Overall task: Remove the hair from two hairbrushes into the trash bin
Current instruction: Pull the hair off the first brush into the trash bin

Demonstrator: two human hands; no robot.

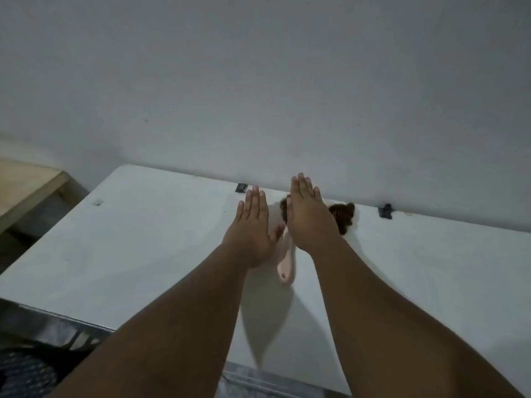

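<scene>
Mid-frame, the left hand (pixel 253 225) and right hand (pixel 309 216) hover flat, fingers together, holding nothing, above a pink hairbrush (pixel 285 264) with brown hair (pixel 343 218) on the white table (pixel 129 239)

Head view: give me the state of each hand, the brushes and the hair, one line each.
left hand: open, flat, palm down, holding nothing.
right hand: open, flat, palm down, holding nothing, over the brushes.
pink hairbrush: lying on the white table, handle toward the person, head hidden by the right hand.
brown hair: clumped by the wall, not yet removed.
Second brush: mostly hidden, cannot tell.
</scene>
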